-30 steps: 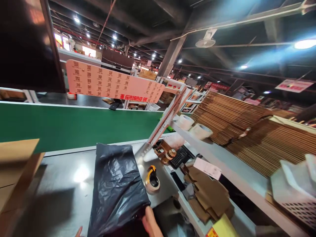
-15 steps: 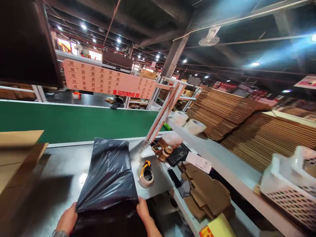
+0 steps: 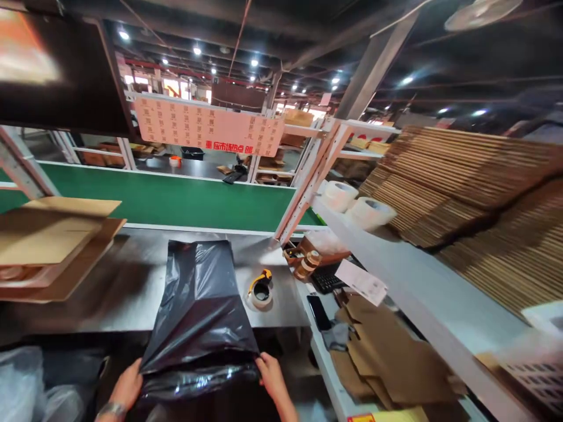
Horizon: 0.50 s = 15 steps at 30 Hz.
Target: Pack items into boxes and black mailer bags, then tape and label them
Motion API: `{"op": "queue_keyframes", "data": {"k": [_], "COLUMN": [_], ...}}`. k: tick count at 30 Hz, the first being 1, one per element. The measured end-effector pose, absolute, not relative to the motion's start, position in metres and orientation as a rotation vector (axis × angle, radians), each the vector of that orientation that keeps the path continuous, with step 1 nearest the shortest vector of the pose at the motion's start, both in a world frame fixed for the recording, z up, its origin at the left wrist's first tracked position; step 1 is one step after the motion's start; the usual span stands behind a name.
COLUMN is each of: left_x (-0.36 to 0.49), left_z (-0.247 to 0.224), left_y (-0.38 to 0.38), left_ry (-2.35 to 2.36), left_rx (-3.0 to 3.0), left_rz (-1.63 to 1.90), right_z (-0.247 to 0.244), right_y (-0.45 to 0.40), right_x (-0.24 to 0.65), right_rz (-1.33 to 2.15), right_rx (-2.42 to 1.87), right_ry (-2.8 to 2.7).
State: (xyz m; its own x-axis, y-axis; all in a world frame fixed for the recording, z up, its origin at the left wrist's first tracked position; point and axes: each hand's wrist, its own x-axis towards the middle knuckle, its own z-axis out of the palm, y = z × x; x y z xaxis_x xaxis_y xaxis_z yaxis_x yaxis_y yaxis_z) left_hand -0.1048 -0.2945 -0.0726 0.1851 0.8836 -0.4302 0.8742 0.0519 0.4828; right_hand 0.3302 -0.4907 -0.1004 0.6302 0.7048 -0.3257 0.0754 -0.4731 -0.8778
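Observation:
A black plastic bag [image 3: 202,299] lies over the metal table with its near end pulled toward me past the table's edge. My left hand [image 3: 127,384] is closed on the bag's near left corner, a watch or bracelet on its wrist. The near right corner is pinched in my right hand [image 3: 269,372]. Between them the bag's near edge is stretched wide, and its lower part hangs in shadow. To the right of the bag a tape dispenser [image 3: 261,290] with a yellow handle rests on the table.
An open cardboard box [image 3: 57,234] stands on the left. On the right a shelf [image 3: 422,275] carries tape rolls [image 3: 372,212]; below it lie a phone [image 3: 319,312], a keyboard [image 3: 328,278] and flattened cardboard [image 3: 387,351]. A green conveyor belt [image 3: 185,196] runs behind the table [image 3: 127,281].
The view has shifted back and to the left, showing more of the box and the table's front edge. Both hands still grip the bag, whose near end now extends past the table edge.

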Motion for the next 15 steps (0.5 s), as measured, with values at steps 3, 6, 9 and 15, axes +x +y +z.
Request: {"op": "queue_keyframes", "data": {"k": [3,6,9,15], "left_x": [-0.119,-0.124,-0.123,-0.131], "left_z": [-0.058,-0.051,-0.055,-0.049], "left_y": [-0.29,-0.289,-0.296,-0.298], "left_ry": [1.481,1.413,1.471,1.346], "left_rx": [1.698,1.496,1.342,1.321], "left_rz": [0.17,0.132,0.038,0.042], "right_z": [-0.104,-0.095,-0.069,-0.039], "right_y": [-0.514,-0.521,-0.495,-0.401], "right_x": [0.336,0.347,0.333,0.251], "right_rz": [0.917,0.87,0.553,0.491], "right_rx": [-1.932,-1.938,-1.897,-1.856], "right_ry": [-0.61,-0.618,-0.803,-1.637]}}
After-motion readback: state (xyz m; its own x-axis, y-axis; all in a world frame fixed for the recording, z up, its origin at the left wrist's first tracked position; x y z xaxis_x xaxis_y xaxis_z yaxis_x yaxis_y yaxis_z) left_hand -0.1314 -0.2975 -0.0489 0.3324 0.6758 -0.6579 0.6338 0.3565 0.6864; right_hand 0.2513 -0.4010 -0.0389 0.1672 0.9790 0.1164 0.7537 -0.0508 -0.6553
